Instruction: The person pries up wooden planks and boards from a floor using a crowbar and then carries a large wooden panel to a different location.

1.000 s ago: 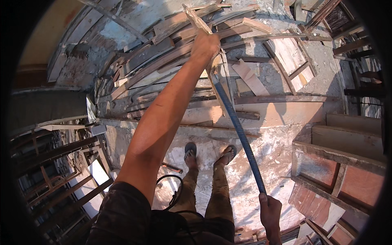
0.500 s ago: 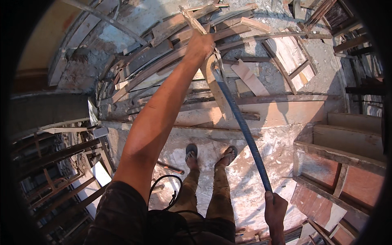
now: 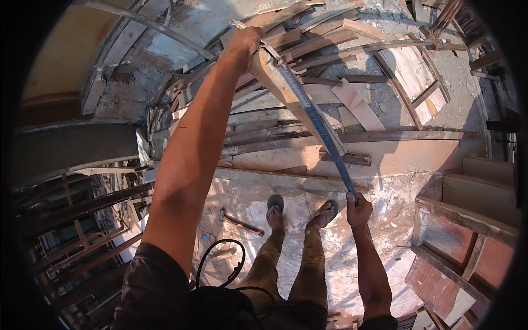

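My left hand (image 3: 246, 45), with the arm stretched far ahead, is closed around the splintered far end of a pale wooden plank (image 3: 287, 92). A long dark blue crowbar (image 3: 318, 118) slants alongside this plank. Near the crowbar's lower end my right hand (image 3: 360, 211) is wrapped round the shaft. The crowbar's far tip meets the plank close to my left hand; whether it is wedged into the wood I cannot tell.
Loose boards (image 3: 330, 47) lie heaped ahead on rubble. A hammer (image 3: 242, 224) rests on the dusty floor left of my sandalled feet. Wooden frames (image 3: 445, 258) stand at the right, and slatted timber (image 3: 66, 214) at the left. A dark cord loop (image 3: 240, 258) hangs at my waist.
My left hand has moved up and left with the plank end. My right hand has come upward and farther ahead, and the crowbar now lies more slanted, close along the plank.
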